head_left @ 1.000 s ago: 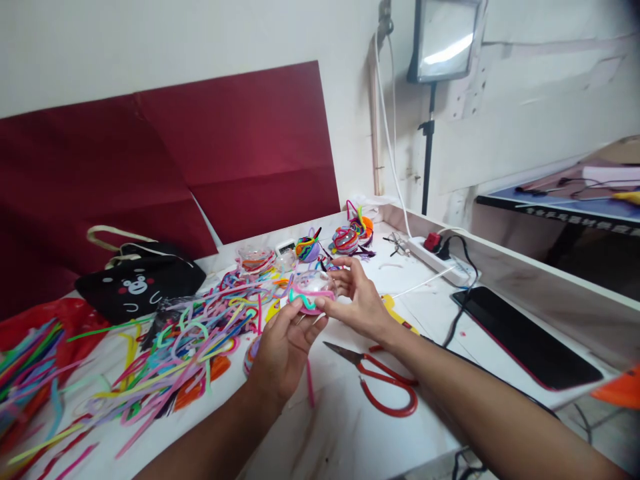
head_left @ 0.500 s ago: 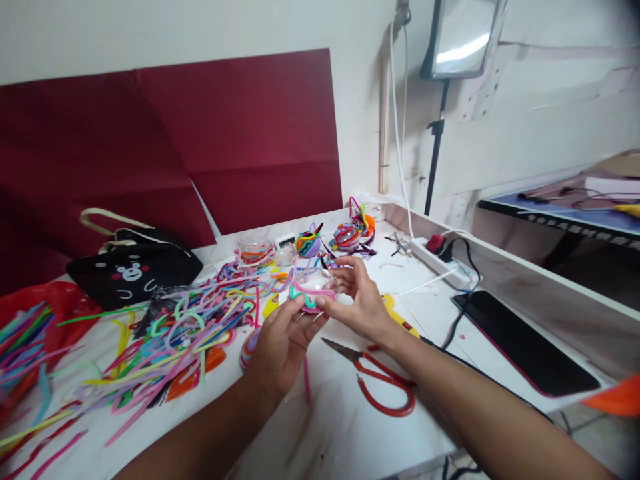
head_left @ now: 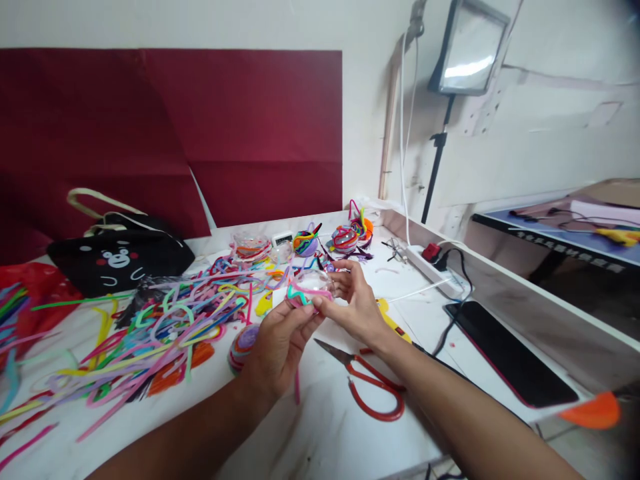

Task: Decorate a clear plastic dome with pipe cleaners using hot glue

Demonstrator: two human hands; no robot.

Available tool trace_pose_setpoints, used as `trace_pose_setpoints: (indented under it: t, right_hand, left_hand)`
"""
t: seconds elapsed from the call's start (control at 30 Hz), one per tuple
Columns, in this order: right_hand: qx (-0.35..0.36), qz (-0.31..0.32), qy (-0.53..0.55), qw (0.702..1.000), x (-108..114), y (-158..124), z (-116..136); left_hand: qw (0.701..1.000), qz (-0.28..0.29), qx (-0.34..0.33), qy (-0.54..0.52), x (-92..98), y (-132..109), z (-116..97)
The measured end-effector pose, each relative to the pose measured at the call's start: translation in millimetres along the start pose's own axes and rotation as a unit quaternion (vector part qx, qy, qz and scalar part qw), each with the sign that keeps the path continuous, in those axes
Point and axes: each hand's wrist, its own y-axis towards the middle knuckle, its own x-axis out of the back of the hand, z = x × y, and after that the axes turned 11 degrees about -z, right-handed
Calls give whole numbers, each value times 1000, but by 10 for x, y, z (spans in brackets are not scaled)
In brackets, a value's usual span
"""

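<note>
Head view: nearest, red-handled scissors lie open on the table, probably kept there for easy reach. Just beyond them and above the table, the left hand supports a clear ball from below while the right hand wraps its right side; both are clamped on it, seemingly to keep the pink and turquoise strips against its curve. Fuzzy strips heap at the left, perhaps spread for picking colours. Wrapped balls sit farther back, seemingly out of the way.
</note>
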Motion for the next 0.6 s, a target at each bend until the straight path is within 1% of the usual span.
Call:
trace_pose_setpoints:
  t: [0.13,0.27,0.4,0.6]
  right_hand:
    - [0,9,2,1000,2,-11,1]
    - [-7,13,-6,1000,10,-16,-29]
    - [-32,21,1,999,6,-13,-56]
    - [-62,27,-13,998,1,-10,-48]
  left_hand:
    - [1000,-5,-5,11,6,-1,0]
    - [1000,2,-13,13,16,17,3]
    - [1000,3,-24,16,32,51,7]
    - [999,4,-20,24,59,94,15]
